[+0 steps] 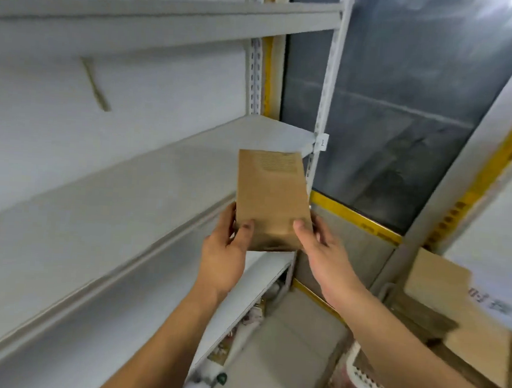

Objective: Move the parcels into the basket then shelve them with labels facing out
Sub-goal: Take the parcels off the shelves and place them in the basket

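Observation:
A brown cardboard parcel (271, 197) is held upright in the air in front of the right end of the white metal shelf (129, 186). Faint printed text shows near its top. My left hand (226, 249) grips its lower left edge, thumb on the front face. My right hand (320, 245) grips its lower right edge, thumb likewise on the front. The white perforated basket (360, 380) sits low at the bottom right, partly hidden behind my right forearm.
The shelf board beside the parcel is bare, with another board above and one below. A slotted upright post (322, 114) with a small tag stands right behind the parcel. Glass with yellow trim lies to the right. Cardboard boxes (440, 298) are stacked at the right.

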